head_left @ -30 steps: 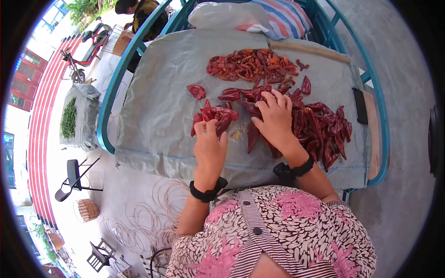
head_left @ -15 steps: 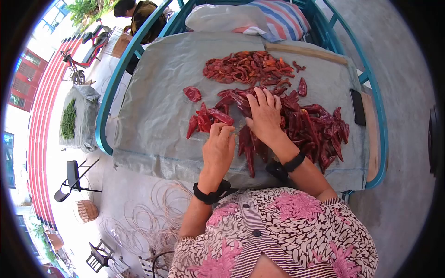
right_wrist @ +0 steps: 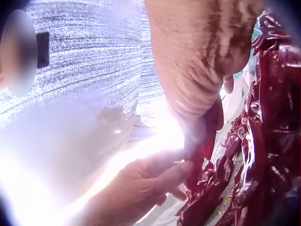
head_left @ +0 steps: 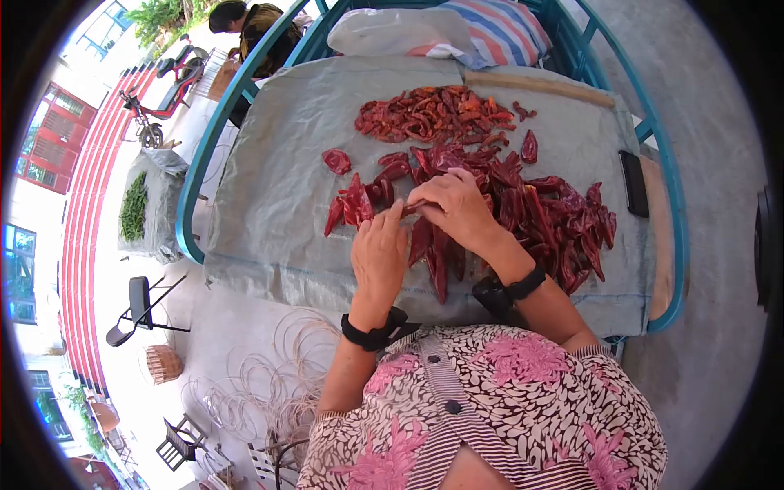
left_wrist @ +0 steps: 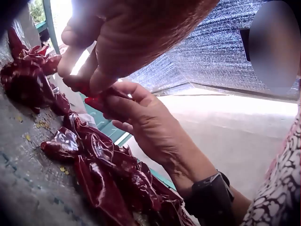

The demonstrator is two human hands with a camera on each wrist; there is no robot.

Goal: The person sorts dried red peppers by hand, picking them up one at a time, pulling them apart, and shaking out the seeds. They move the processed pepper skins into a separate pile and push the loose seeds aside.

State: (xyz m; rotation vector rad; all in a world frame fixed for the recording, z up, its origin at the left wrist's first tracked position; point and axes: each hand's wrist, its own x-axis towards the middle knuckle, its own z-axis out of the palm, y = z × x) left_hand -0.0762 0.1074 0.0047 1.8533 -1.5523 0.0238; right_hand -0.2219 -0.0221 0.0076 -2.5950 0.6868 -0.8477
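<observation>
Both hands meet over the sheet and pinch one dried red chili pepper (head_left: 416,207) between them. My left hand (head_left: 380,255) has its thumb and fingertips on the pepper's left end. From the right, my right hand (head_left: 462,211) grips the other end with curled fingers. In the right wrist view the pepper (right_wrist: 203,143) hangs between the two hands, partly covered by fingers. A large heap of whole dried chili peppers (head_left: 543,216) lies under and beside the right hand. Left of it, near the left fingertips, is a small group of peppers (head_left: 353,202).
Smaller, shrivelled peppers (head_left: 433,114) form a pile farther back. A single pepper (head_left: 336,161) lies at the left, and a phone (head_left: 633,184) at the right edge. The grey sheet (head_left: 269,188) covers a cart bed with teal rails (head_left: 189,188). A person (head_left: 260,33) is beyond the left rail.
My right hand has come off the heap toward the left, now gripping a pepper. The left hand has left the small group and moved right to meet it.
</observation>
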